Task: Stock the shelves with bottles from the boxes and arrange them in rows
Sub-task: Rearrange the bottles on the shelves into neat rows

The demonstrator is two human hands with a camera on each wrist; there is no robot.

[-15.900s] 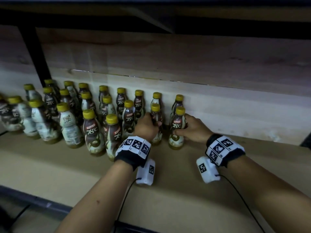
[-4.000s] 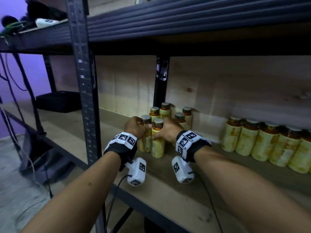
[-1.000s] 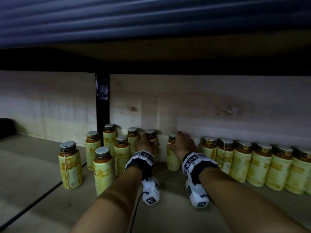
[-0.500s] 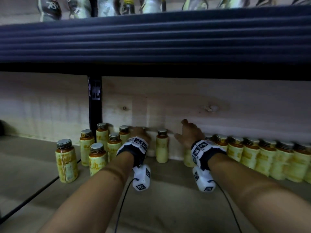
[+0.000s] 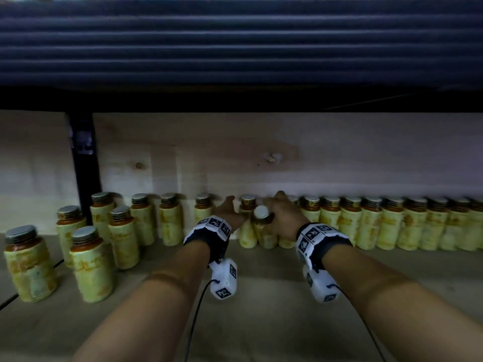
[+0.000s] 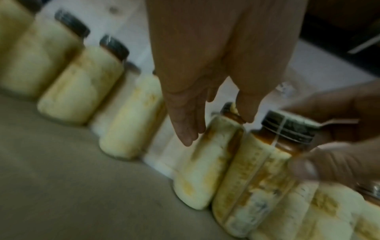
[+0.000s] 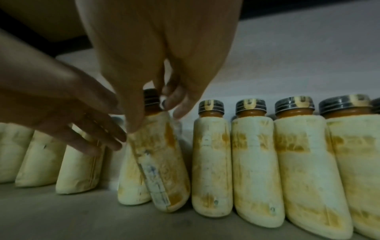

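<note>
At the middle of the head view, low against the pale wooden back wall (image 5: 261, 152), we have both hands among the yellow-labelled bottles standing on the shelf board (image 5: 261, 296). Our right hand (image 5: 283, 218) pinches the neck of one tilted bottle (image 5: 264, 231) just under its dark cap, thumb on one side and fingers on the other; the right wrist view shows this bottle (image 7: 162, 162) leaning with its cap toward the left of the frame, its base on the board, touching a bottle that is partly hidden on its left. Our left hand (image 5: 230, 214) is spread loosely, fingers straight and relaxed, holding nothing; in the left wrist view its fingertips (image 6: 187, 129) hang just beside the shoulder of the neighbouring bottle (image 6: 205, 162), and we cannot tell whether they touch it.

To the right of the frame a tight row of bottles (image 5: 392, 223) runs along the wall, shoulder to shoulder and upright. To the left the bottles stand looser, with gaps between them, and a loose cluster (image 5: 91, 257) sits nearer the front at the lower left, beside the dark metal upright (image 5: 85, 165). Across the top of the frame runs the ribbed dark-blue edge of the upper shelf (image 5: 235, 40).
</note>
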